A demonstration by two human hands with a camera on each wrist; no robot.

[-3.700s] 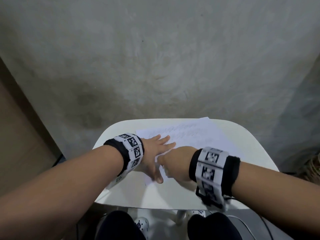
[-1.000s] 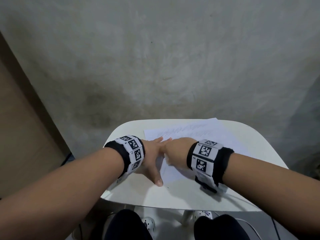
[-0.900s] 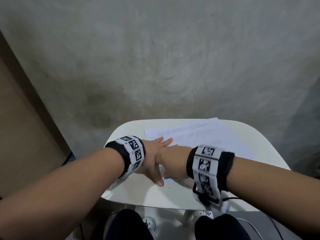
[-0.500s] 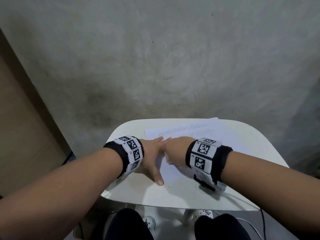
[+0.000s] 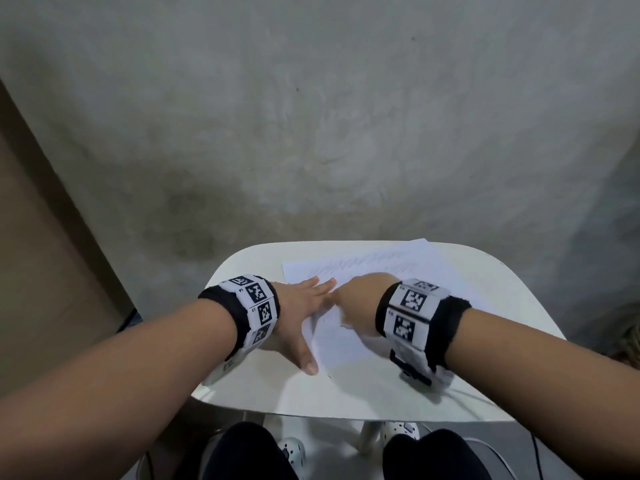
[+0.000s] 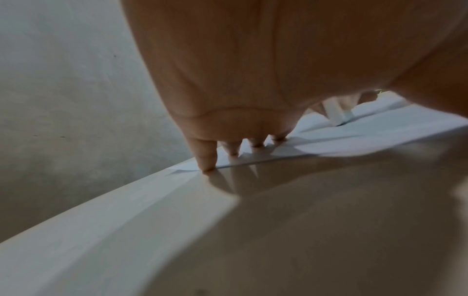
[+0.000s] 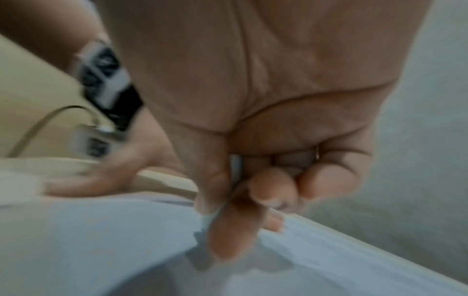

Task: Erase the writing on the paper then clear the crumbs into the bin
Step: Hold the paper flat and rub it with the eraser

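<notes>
A white sheet of paper lies on a small white table, with faint pencil scribbles along its far part. My left hand lies flat on the sheet's left edge, fingers spread and pressing down. My right hand is curled just right of it, over the paper. It pinches a white eraser between thumb and fingers, also seen as a white sliver of eraser in the right wrist view, tip down on the paper. A few tiny dark crumbs lie near my left thumb.
A bare concrete wall stands right behind the table, and a brown panel runs down the left. My knees and patterned shoes show under the near edge. A cable trails at the lower right. No bin is in view.
My right hand has rubbed back and forth over the paper, pulling towards me and then pushing away again. My left hand has stayed flat in place.
</notes>
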